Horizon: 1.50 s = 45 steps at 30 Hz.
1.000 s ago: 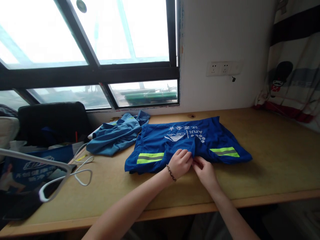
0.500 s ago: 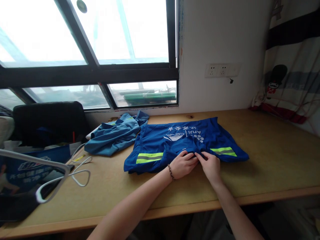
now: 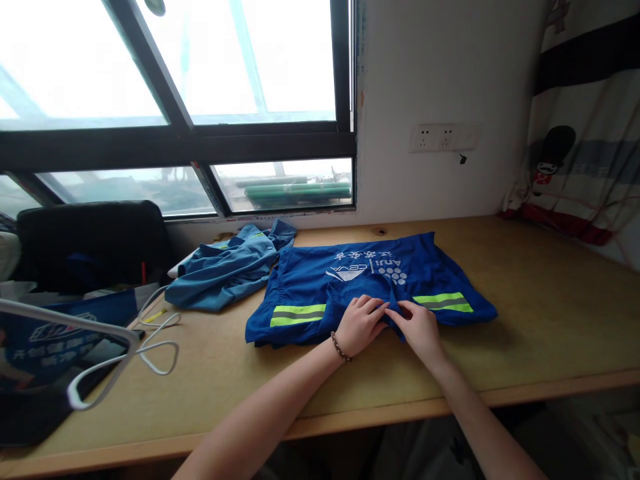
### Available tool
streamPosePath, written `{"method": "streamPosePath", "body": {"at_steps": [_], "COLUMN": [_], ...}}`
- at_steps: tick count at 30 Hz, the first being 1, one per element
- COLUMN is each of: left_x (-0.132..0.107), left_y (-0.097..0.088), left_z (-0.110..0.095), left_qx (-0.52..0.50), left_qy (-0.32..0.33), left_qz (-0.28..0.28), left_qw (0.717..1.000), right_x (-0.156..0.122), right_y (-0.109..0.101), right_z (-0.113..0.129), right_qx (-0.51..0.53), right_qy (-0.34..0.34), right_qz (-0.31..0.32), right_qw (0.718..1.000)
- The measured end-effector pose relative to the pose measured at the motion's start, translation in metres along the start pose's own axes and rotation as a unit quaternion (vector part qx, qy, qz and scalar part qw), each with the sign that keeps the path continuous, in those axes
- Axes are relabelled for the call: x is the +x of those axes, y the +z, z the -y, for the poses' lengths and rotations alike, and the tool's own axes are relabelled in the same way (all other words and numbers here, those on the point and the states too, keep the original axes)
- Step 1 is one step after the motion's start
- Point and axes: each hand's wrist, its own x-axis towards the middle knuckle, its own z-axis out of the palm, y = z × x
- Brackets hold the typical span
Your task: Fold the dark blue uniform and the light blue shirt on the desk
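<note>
Two bare hands work at one folded blue shirt lying at the middle of a wood-edged worktop (image 3: 545, 320). The left hand (image 3: 359, 325), a single dark braided bracelet (image 3: 341, 347) at its wrist, rests with fingers bent over the cloth; how firmly it grips cannot be told. Just beside it, the right hand (image 3: 417, 328) is nearly closed, thumb and fingertips pinching a fold at the shirt's near edge. The blue shirt (image 3: 307, 272), soft and roughly rectangular, carries two yellow-and-grey strips (image 3: 299, 315), one on each side of the hands, and white print (image 3: 367, 259) that reads upside down. To the left, a looped white cable (image 3: 175, 360) lies near a second, paler shirt (image 3: 220, 277), crumpled in loose creases. On the far side stand one dark-framed glass window (image 3: 270, 130), a pale wall with two sockets (image 3: 436, 138) and, far right, one draped fabric curtain (image 3: 585, 153).
</note>
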Motion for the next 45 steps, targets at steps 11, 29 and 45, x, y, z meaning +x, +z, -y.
{"method": "streamPosePath", "body": {"at_steps": [11,29,45], "left_x": [0.005,0.006,-0.004], "left_y": [0.001,0.012,-0.007], "left_z": [0.001,0.005,0.065], "left_qx": [-0.083,-0.140,0.110], "left_qy": [-0.086,-0.160,-0.308], "left_qz": [-0.010,0.001,0.064], "left_qw": [0.993,0.977,0.943], "right_x": [0.032,0.111,0.058], "right_y": [-0.012,0.018,0.016], "right_z": [-0.029,-0.039,-0.025], "right_qx": [0.488,-0.059,-0.249], "right_qy": [0.267,0.061,-0.278], "right_qz": [0.050,-0.008,0.117], "right_qw": [0.830,0.996,0.920]}}
